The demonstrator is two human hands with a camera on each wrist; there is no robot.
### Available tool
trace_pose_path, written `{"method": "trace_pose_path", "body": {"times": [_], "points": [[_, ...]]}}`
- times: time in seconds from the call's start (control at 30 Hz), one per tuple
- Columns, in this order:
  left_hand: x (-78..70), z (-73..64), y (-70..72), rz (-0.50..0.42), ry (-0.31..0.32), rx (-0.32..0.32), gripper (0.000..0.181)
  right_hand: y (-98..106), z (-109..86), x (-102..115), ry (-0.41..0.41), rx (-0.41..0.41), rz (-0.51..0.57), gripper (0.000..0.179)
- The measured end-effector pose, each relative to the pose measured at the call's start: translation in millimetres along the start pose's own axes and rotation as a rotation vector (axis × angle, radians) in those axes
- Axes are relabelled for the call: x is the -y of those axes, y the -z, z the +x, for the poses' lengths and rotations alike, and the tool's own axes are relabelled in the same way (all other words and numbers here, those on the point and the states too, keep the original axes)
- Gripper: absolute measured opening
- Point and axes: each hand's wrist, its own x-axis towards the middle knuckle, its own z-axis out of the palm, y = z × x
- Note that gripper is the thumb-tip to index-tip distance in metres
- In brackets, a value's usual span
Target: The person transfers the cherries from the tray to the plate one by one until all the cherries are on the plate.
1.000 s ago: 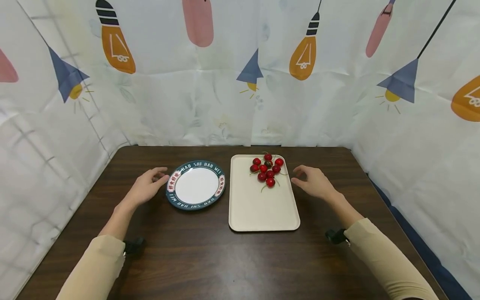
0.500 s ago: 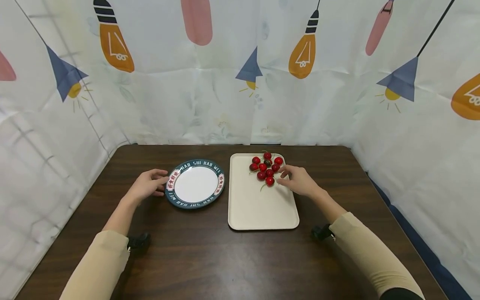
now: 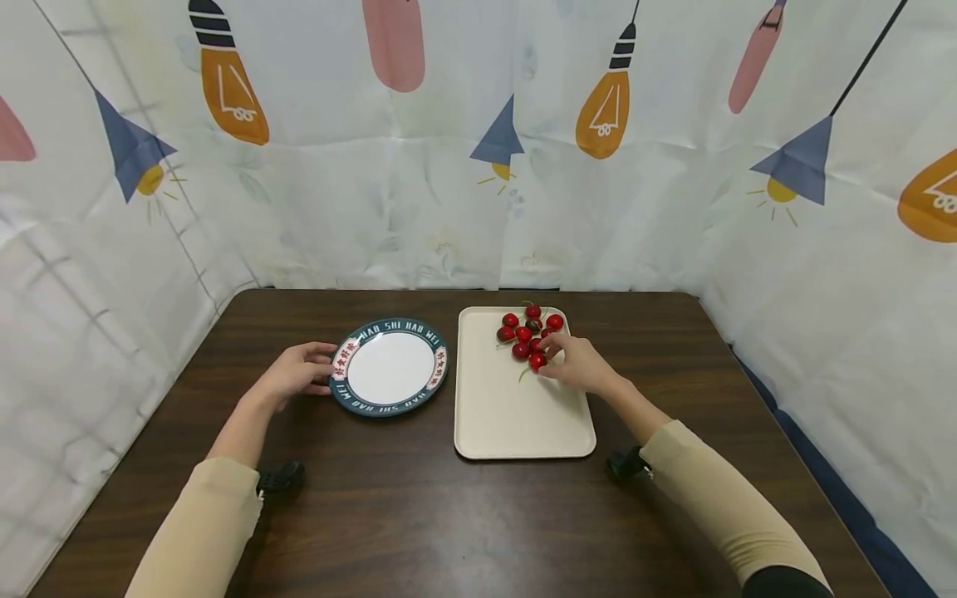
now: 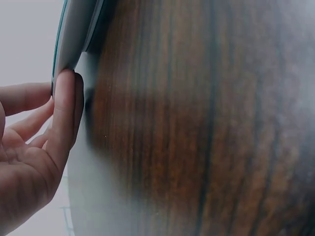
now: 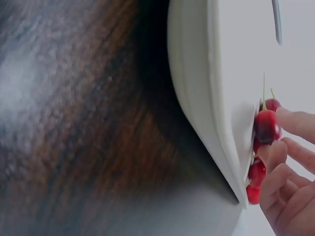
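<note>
My right hand (image 3: pixel 579 363) was at a glossy, round red cherry with a thin green stem (image 3: pixel 537 361), and I judged the step to be taking hold of that single fruit. It lay at the 6 o'clock end of the cluster of dark-red cherries (image 3: pixel 524 334), inside the cream, rounded-rectangle, plastic-looking tray (image 3: pixel 516 423), a little toward 1 o'clock from the tray's middle. My hand came in from about 4 o'clock, thumb and forefinger bent round the cherry with only a narrow gap between them; how firmly they pressed, I could not tell.

At the tray's 9 o'clock, on the brown wood-grain counter (image 3: pixel 419 490), sat the round white plate with a dark teal lettered rim (image 3: pixel 392 370). My left hand (image 3: pixel 295 374) held that rim at its own 9 o'clock, fingers only slightly parted around the edge.

The next move, I thought, called for a gentle but sure pinch and a straight lift, so neighbouring cherries would not roll.

Half a second earlier my right hand had been over the tray's 3 o'clock edge, short of this cherry; since then it had moved toward 9 o'clock. The tray and plate had stayed put.
</note>
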Motion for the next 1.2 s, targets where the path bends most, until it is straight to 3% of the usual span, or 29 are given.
{"method": "trace_pose_path", "body": {"times": [0.23, 0.63, 1.2], "points": [[0.7, -1.6, 2.0, -0.055, 0.019, 0.03, 0.058, -4, 2.4, 0, 0.045, 0.002, -0.042, 0.037], [2.2, -0.6, 5.1, -0.057, 0.016, 0.062, 0.059, -8, 3.9, 1, 0.032, -0.006, -0.069, 0.029], [5.8, -0.8, 6.7, -0.067, 0.025, 0.096, 0.057, -4, 5.5, 13, 0.085, -0.041, -0.023, 0.027]]}}
